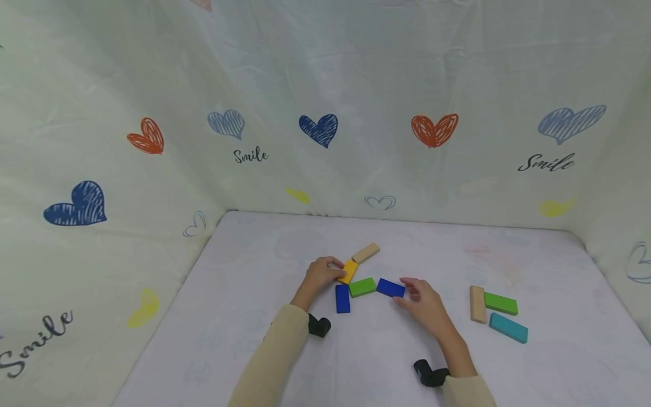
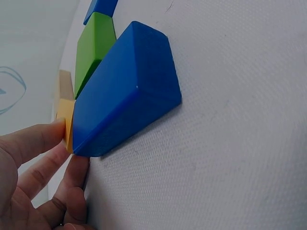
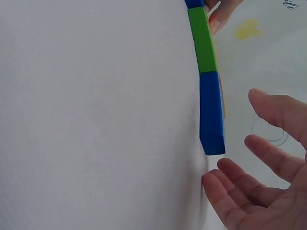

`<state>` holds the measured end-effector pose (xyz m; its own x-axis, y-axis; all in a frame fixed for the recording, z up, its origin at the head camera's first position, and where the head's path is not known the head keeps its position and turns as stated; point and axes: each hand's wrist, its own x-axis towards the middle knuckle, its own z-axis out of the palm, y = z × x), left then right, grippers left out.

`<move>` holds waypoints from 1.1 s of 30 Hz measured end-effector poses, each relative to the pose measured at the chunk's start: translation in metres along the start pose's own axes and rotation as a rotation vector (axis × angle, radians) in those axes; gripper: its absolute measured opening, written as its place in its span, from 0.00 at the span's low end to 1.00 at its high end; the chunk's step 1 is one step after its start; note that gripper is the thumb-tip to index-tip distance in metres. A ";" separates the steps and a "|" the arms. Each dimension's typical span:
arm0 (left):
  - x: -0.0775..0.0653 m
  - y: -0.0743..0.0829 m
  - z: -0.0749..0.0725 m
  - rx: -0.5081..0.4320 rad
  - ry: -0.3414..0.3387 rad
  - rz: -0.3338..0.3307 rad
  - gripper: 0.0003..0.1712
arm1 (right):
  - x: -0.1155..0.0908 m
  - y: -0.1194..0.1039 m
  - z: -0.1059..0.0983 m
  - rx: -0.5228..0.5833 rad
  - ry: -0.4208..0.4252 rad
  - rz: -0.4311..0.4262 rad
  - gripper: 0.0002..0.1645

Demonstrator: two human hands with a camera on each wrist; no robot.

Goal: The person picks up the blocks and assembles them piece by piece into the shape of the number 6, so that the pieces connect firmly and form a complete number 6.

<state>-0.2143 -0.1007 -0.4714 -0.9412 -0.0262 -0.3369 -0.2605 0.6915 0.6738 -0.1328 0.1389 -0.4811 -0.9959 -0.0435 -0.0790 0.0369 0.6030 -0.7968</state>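
Note:
In the head view, my left hand [image 1: 319, 276] pinches a yellow block [image 1: 349, 271] between thumb and fingers. A plain wooden block [image 1: 366, 252] lies at its far end. Below the yellow block are a blue block [image 1: 343, 299], pointing toward me, and a green block [image 1: 363, 287] slanting rightward. A second blue block [image 1: 390, 288] continues from the green one. My right hand [image 1: 423, 304] is spread just right of that block; the right wrist view shows a gap between the fingers [image 3: 268, 153] and the blue block's end [image 3: 211, 112]. The left wrist view partly hides the yellow block [image 2: 68, 125].
To the right lie another wooden block [image 1: 478, 304], a green block [image 1: 500, 303] and a teal block [image 1: 508, 328]. All rest on a white-covered table [image 1: 229, 339]. A cloth wall [image 1: 376, 68] printed with hearts rises behind. Black devices [image 1: 431, 374] are worn at both wrists.

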 end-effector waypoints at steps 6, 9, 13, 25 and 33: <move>-0.002 0.002 -0.001 -0.007 -0.001 -0.008 0.13 | -0.013 -0.002 -0.009 -0.008 0.005 0.002 0.32; -0.001 0.001 -0.001 -0.010 -0.004 -0.016 0.13 | -0.019 -0.003 -0.015 -0.016 0.005 0.012 0.32; -0.001 0.001 0.000 -0.003 -0.003 -0.008 0.13 | -0.029 -0.004 -0.024 -0.041 0.015 0.039 0.33; -0.001 0.000 0.000 0.004 0.004 0.017 0.13 | -0.052 0.006 -0.050 -0.071 0.046 0.145 0.37; 0.000 -0.001 0.000 -0.002 0.006 0.027 0.12 | -0.066 0.019 -0.057 -0.065 0.061 0.239 0.38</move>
<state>-0.2136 -0.1017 -0.4722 -0.9493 -0.0121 -0.3141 -0.2352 0.6905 0.6841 -0.0715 0.1987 -0.4573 -0.9628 0.1533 -0.2224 0.2683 0.6401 -0.7199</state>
